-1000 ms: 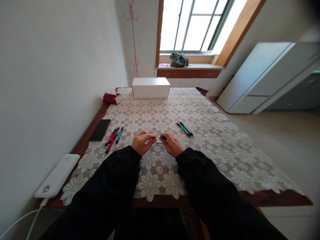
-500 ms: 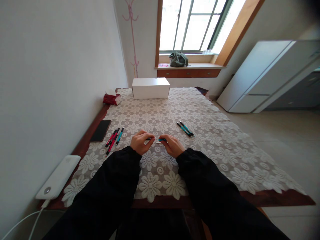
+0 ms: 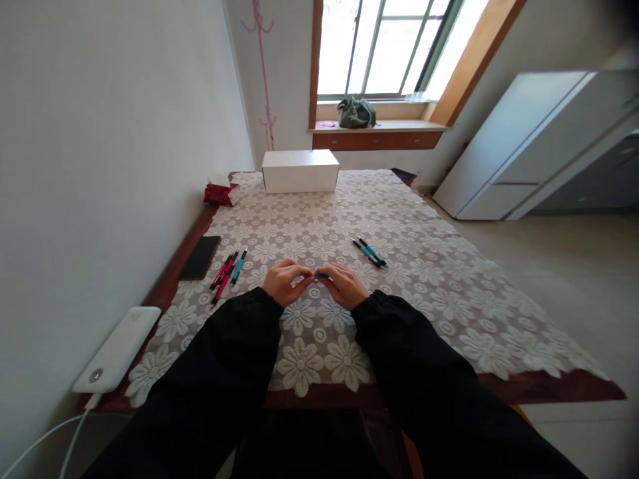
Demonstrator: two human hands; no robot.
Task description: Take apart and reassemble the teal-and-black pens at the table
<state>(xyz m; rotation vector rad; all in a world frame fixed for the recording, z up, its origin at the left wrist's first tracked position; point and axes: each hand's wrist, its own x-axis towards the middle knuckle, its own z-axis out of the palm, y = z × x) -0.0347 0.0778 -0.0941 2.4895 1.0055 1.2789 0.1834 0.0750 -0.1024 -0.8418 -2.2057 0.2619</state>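
My left hand (image 3: pixel 287 282) and my right hand (image 3: pixel 346 285) meet above the tablecloth, fingertips nearly touching. Between them is a teal pen (image 3: pixel 321 276), mostly covered by the fingers. The right fingers pinch its teal barrel, while the left thumb and forefinger are closed on its other end. Left of my hands lie several red-and-black pens (image 3: pixel 224 278) with one teal-and-black pen (image 3: pixel 239 266) beside them. Two more teal-and-black pens (image 3: pixel 368 251) lie side by side to the right, beyond my right hand.
A lace tablecloth (image 3: pixel 319 226) covers the table. At its far end stands a white box (image 3: pixel 300 173). Along the left edge are a red tissue pack (image 3: pixel 221 194), a dark phone-like slab (image 3: pixel 200 257) and a white power bank (image 3: pixel 117 349) with a cable.
My hands have come closer together, closing the gap where a thin pale piece showed between the left hand's dark part and the teal barrel. The loose pens stay put.
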